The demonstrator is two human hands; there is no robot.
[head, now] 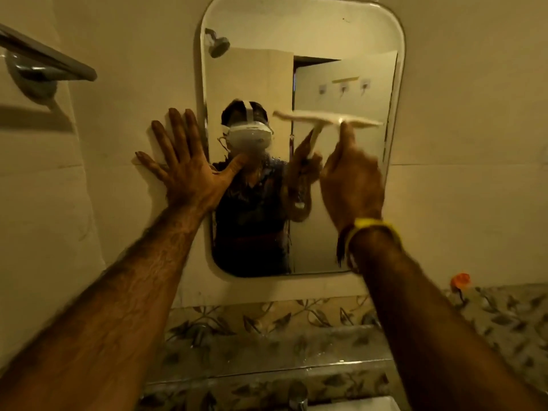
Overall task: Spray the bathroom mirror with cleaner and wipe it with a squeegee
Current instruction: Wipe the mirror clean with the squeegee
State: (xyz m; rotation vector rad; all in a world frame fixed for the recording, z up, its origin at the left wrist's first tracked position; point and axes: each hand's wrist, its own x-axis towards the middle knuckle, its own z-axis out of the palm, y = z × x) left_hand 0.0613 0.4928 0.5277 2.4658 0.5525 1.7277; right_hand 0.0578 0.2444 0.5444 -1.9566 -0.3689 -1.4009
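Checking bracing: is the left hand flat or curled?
Flat: the left hand has its fingers spread against the wall beside the mirror.

views: just the one, on your head
facing: straight at the mirror point(302, 84), tilted a bit down
distance: close, arm's reach from the wall
overlap: nothing to share, single cam

The mirror point(302, 84) hangs at the upper centre of the frame, on the wall. The left hand point(189, 167) lies flat on the wall at the mirror's left edge, thumb over the glass. The right hand point(350, 185), right of centre, holds the squeegee point(326, 118) against the mirror, blade above the hand. A towel rail point(44, 57) sits upper left. A tap point(298, 396) stands at the bottom, below the mirror.
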